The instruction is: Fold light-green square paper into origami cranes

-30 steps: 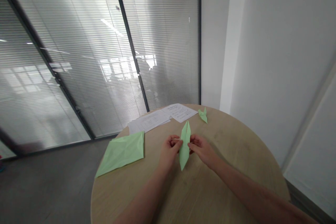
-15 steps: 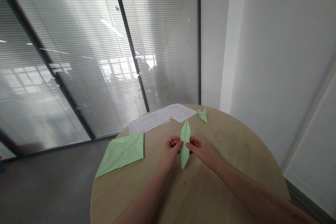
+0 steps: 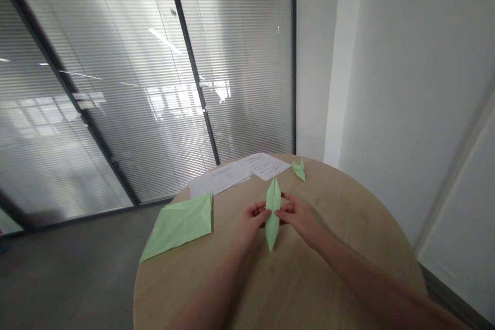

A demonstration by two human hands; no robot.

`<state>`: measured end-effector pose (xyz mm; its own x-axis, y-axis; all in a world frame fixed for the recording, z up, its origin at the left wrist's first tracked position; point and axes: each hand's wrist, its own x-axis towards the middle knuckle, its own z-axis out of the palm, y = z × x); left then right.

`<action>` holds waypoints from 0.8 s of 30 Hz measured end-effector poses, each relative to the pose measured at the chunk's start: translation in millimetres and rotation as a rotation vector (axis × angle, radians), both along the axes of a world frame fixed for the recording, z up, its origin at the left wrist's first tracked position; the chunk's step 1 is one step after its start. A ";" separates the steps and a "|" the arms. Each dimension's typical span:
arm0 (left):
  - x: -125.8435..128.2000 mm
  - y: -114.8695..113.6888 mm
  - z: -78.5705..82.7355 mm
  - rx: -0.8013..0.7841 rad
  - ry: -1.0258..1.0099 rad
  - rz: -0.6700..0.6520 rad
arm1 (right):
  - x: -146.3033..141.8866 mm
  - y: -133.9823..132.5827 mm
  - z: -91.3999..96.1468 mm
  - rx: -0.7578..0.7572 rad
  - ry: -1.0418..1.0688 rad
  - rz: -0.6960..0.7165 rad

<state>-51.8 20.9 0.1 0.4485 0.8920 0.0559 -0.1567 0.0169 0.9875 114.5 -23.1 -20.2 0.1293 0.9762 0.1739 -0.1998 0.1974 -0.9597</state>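
Observation:
A long, narrow folded piece of light green paper (image 3: 273, 216), pointed at both ends, is held upright-lengthwise just above the round wooden table (image 3: 340, 247). My left hand (image 3: 253, 219) pinches its left edge near the middle with closed fingers. My right hand (image 3: 297, 216) pinches the right edge at the same height, one finger lifted toward the upper half. Both forearms reach in from the bottom of the view.
A larger creased green sheet (image 3: 180, 224) lies flat at the table's left edge. White printed pages (image 3: 240, 172) lie at the far side, and a small folded green figure (image 3: 299, 169) sits beside them. Glass partitions with blinds stand behind; a white wall is at the right.
The folded paper has narrowed slightly as both hands pressed its sides inward. My right hand's fingers shifted a little upward along the right edge. The paper stays in the same spot.

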 end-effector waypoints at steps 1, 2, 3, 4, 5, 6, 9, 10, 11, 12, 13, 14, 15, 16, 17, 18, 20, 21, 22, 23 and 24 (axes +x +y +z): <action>0.1 -0.4 0.1 0.006 0.023 0.002 | 0.2 -1.2 0.8 -0.010 -0.007 0.032; 0.3 -0.7 0.1 0.014 0.046 0.009 | 0.2 -2.2 1.3 -0.019 -0.012 0.055; 0.5 -1.0 -0.1 0.020 0.067 0.015 | 0.0 -3.1 1.5 -0.029 -0.015 0.068; 0.8 -1.1 -0.4 0.024 0.084 0.017 | -0.5 -3.8 1.4 -0.038 -0.014 0.070; 1.1 -1.2 -0.7 0.025 0.095 0.017 | -0.9 -4.3 1.2 -0.048 -0.010 0.066; 1.3 -1.2 -1.0 0.026 0.102 0.014 | -1.4 -4.7 1.0 -0.056 -0.007 0.063; 1.4 -1.4 -1.3 0.040 0.110 0.021 | -1.5 -5.5 1.8 -0.072 -0.014 0.081; 1.3 -1.4 -1.3 0.048 0.112 0.024 | -1.2 -5.7 2.4 -0.076 -0.017 0.092; 1.1 -1.4 -1.3 0.055 0.113 0.029 | -0.8 -6.0 3.0 -0.081 -0.020 0.101; 0.9 -1.3 -1.2 0.065 0.115 0.031 | -0.4 -6.2 3.5 -0.088 -0.021 0.106; 0.6 -1.1 -1.2 0.078 0.116 0.031 | -0.1 -6.4 3.8 -0.095 -0.020 0.109; 0.2 -0.8 -1.2 0.094 0.117 0.029 | 0.1 -6.6 3.8 -0.100 -0.020 0.114; -0.1 -0.4 -1.1 0.114 0.117 0.025 | 0.1 -6.7 3.7 -0.104 -0.022 0.122; -0.4 0.1 -1.0 0.138 0.117 0.021 | -0.1 -6.8 3.4 -0.107 -0.027 0.129; -0.7 0.6 -0.9 0.163 0.119 0.020 | -0.4 -6.9 3.0 -0.111 -0.031 0.132; -1.0 1.2 -0.8 0.186 0.120 0.021 | -0.8 -7.0 2.6 -0.115 -0.035 0.135; -1.4 2.3 -0.7 0.199 0.117 0.022 | -1.4 -7.5 2.3 -0.121 -0.047 0.153; -1.7 2.9 -0.7 0.193 0.115 0.018 | -1.6 -7.8 2.3 -0.125 -0.054 0.172; -1.9 3.5 -0.9 0.184 0.113 0.015 | -1.7 -8.1 2.5 -0.128 -0.061 0.197; -2.2 4.1 -1.2 0.176 0.111 0.014 | -1.7 -8.3 2.7 -0.131 -0.070 0.219; -2.5 4.7 -1.4 0.172 0.110 0.014 | -1.7 -8.5 2.9 -0.134 -0.081 0.235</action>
